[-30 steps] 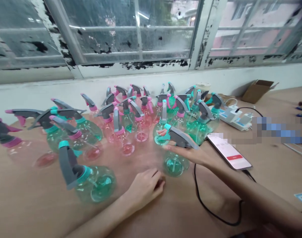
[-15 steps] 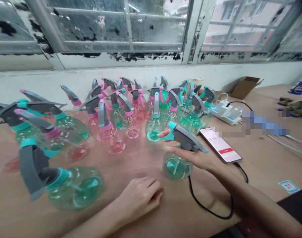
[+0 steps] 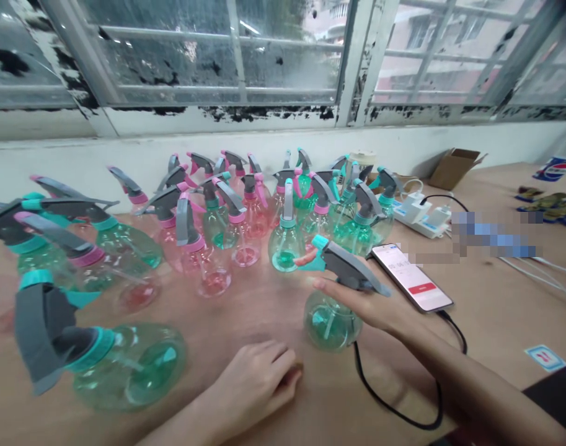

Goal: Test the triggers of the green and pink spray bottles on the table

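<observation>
My right hand (image 3: 364,303) is around the neck of a green spray bottle (image 3: 330,322) that stands upright on the table. One fingertip shows beside the teal trigger under the grey head; the sprayer hides part of the other fingers. Curled and lying on the tabletop to the left of that bottle is my left hand (image 3: 259,375), with nothing visible in it. Farther left, another green spray bottle (image 3: 131,365) with a teal collar leans over on its side, its grey head toward the left edge.
Several pink and green spray bottles (image 3: 212,279) crowd the table toward the window wall. At right are a phone (image 3: 410,275) with a black cable (image 3: 380,406), a white power strip (image 3: 417,214) and a cardboard box (image 3: 455,167). A small sticker (image 3: 545,357) lies near the right edge.
The view has shifted slightly, so the foreground bottles and wall sit a little lower. Both hands keep nearly the same pose, the right still at the bottle's neck.
</observation>
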`<state>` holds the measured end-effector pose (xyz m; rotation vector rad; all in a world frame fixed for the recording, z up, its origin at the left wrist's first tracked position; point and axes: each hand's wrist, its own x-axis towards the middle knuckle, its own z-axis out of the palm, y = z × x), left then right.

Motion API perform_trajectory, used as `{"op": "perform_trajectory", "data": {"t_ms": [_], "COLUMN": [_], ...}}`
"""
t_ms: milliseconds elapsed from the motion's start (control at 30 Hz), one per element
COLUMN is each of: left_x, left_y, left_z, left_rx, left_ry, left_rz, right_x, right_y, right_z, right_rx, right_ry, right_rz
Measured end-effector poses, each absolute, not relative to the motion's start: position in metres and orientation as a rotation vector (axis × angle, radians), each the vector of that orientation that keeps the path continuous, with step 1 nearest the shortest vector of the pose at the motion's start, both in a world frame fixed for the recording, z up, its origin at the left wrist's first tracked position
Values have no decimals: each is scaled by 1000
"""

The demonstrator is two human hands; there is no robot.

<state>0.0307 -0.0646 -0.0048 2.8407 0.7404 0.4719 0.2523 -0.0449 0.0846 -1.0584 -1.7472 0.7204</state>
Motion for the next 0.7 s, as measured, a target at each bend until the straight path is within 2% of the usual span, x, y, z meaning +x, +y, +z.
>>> {"op": "perform_trajectory", "data": {"t_ms": [467, 700], "left_x": [32, 32], "left_y": [-66, -65], "left_z": [-2, -3], "left_rx": [2845, 2827], "left_ry": [755, 755], "left_rz": [465, 460], "right_x": [252, 253], "right_y": [-42, -50], "right_z": [82, 97], "right_rx": [-1031, -1144], "right_ry": [-1731, -1807], "right_rz": [856, 570]}}
